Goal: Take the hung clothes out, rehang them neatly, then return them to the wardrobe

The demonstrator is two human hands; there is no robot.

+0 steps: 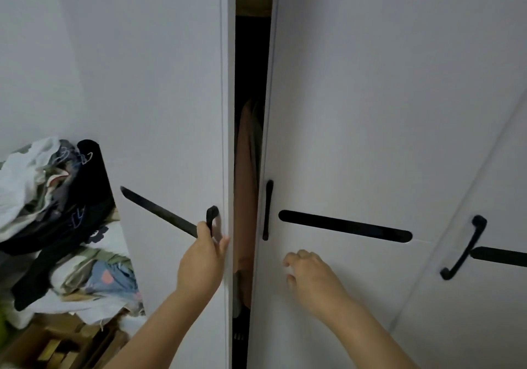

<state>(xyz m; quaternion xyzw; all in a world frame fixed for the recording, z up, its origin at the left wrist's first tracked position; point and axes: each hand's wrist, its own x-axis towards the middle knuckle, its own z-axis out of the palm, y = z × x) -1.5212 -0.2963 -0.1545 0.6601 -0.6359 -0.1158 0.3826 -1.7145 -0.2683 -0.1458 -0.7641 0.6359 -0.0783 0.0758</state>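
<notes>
The white wardrobe stands right in front of me, its left door [159, 112] and right door [370, 112] parted by a narrow dark gap. Through the gap shows a hanging pinkish-tan garment [245, 197]; the rest of the inside is hidden. My left hand [204, 257] grips the black handle [212, 219] at the left door's edge. My right hand [310, 276] hovers before the right door, fingers loosely curled, below its black handle [267, 210], holding nothing.
A heap of mixed clothes [57, 226] lies at the left on a wooden rack [57, 348]. A third door with a black handle [463, 247] is at the far right. Black slots [345, 226] cross the doors.
</notes>
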